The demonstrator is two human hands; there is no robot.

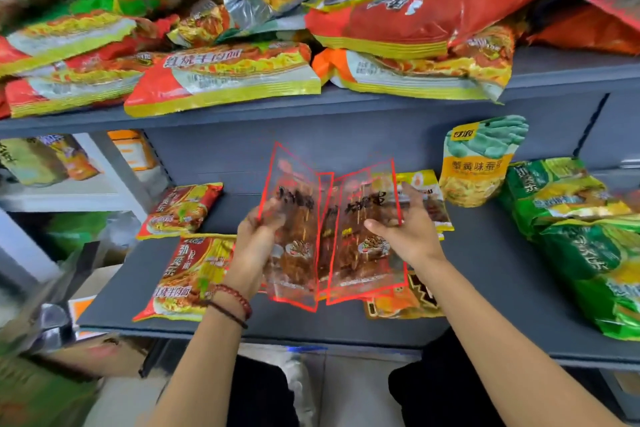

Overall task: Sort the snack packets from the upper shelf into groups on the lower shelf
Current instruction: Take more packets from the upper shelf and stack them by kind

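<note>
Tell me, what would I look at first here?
The clear packets with red edges, held fanned out in the middle by the left hand and right hand. Above, a messy heap of red and yellow noodle packets fills the upper shelf; green packets lie at the right of the lower shelf.

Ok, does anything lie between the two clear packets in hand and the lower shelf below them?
Partly. Under the right clear packet lie an orange packet and, further back, a yellow packet. Below the left clear packet the lower shelf looks bare near its front, beside the red noodle packets; the rest is hidden.
</note>
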